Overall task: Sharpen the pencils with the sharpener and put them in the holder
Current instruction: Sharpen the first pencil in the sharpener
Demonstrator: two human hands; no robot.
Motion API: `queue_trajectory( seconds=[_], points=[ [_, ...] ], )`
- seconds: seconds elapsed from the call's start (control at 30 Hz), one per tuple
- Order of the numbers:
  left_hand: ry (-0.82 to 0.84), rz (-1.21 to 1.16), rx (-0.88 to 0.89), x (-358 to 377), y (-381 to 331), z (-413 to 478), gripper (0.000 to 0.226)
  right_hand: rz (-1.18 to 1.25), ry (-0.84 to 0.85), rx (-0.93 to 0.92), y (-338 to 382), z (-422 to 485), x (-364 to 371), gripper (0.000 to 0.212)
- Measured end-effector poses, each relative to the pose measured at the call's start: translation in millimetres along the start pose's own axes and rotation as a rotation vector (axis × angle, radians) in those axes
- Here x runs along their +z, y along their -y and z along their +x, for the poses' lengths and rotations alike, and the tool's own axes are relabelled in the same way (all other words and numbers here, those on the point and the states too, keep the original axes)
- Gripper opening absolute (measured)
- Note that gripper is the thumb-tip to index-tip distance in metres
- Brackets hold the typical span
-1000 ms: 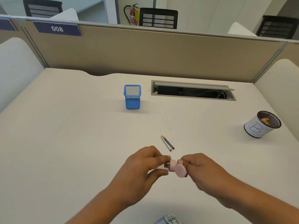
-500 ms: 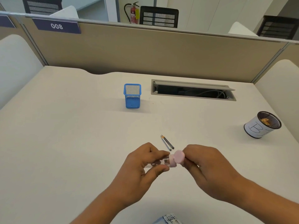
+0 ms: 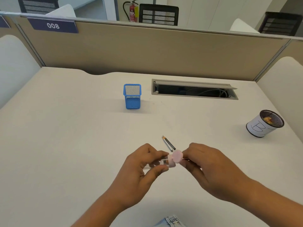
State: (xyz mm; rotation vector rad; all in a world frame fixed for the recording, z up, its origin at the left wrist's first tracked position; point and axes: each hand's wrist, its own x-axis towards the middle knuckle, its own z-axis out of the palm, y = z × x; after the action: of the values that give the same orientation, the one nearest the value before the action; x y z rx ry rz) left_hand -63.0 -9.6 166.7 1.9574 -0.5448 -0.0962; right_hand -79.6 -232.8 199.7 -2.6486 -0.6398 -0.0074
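Left hand [image 3: 139, 169]: raised just above the desk [image 3: 65, 145], thumb below and fingers above, pinched on the clear body of the sharpener [image 3: 167, 161].
Right hand [image 3: 208, 167]: also just above the desk, right of the sharpener, fingertips gripping at its pink cap end.
Forearms: bare, entering from the near desk edge, converging toward the sharpener.
Spacing: hands close, fingertips nearly meeting.
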Motion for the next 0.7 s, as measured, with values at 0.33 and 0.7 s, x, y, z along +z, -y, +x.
queue_trajectory(
  seconds=[0.33, 0.7],
  points=[
    [0.014, 0.146, 0.224, 7, 9, -5, 0.030, 0.916, 0.218, 0.750, 15, -1, -1, 0.034],
    [-0.061, 0.006, 0.063, 4, 7, -2, 0.026, -0.112, -0.037, 0.003, 3, -2, 3, 0.025]
  ],
)
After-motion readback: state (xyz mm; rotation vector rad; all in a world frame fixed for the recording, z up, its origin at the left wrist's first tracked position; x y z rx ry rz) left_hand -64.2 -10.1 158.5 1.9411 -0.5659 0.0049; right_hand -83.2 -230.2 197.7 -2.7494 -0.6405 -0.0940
